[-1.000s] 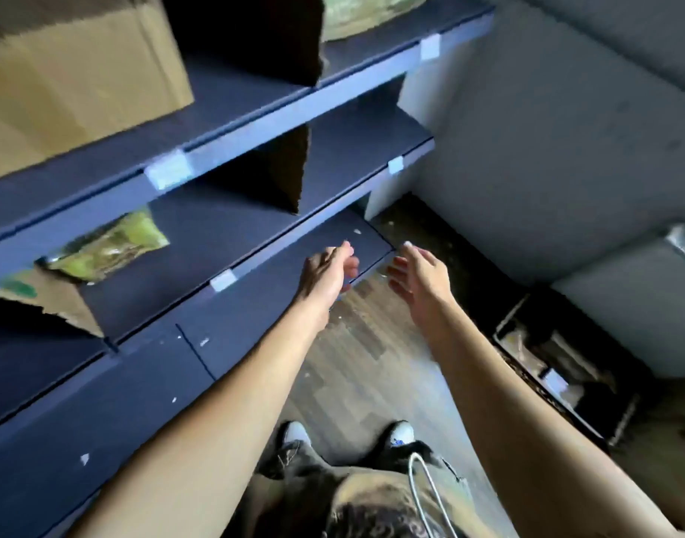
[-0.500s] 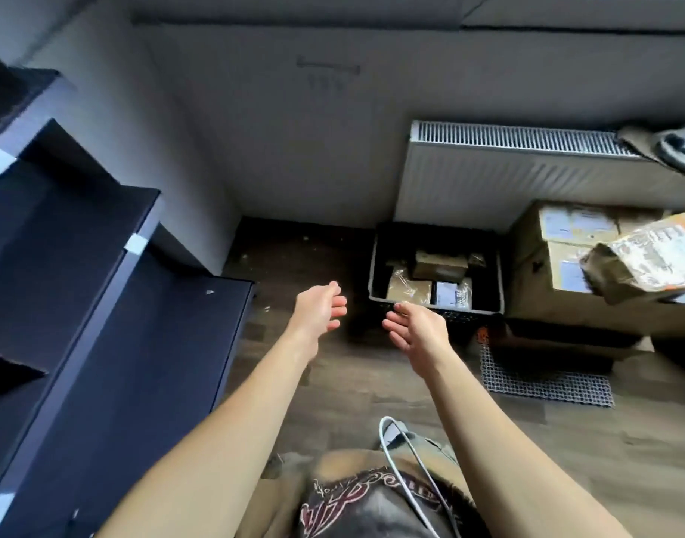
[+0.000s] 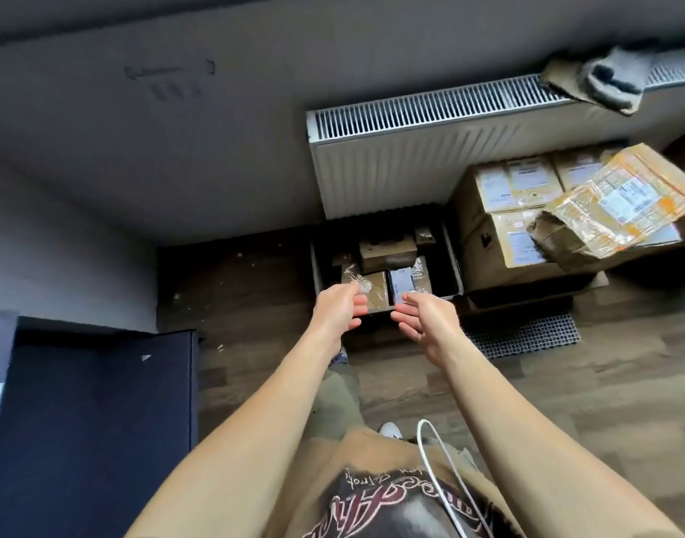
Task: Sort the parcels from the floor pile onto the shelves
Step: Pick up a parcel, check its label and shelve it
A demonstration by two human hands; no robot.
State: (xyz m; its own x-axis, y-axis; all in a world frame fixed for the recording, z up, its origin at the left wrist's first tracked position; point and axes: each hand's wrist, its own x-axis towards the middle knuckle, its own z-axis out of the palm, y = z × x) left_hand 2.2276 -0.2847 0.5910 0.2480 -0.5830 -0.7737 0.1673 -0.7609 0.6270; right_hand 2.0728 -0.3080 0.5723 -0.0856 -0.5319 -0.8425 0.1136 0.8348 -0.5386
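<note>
Left hand and right hand, fingers loose and empty, hover near the far crate; its film-wrapped parcel may slip

The floor under me is dark wood plank, matt and slightly scuffed. The shelf at my left is smooth, matt navy board. The radiator looks like white painted metal, ribbed. The cardboard boxes are dull brown with paper labels. The crumpled parcel shines with glossy tape. A small parcel in the black plastic crate wears clear, shiny film.
</note>
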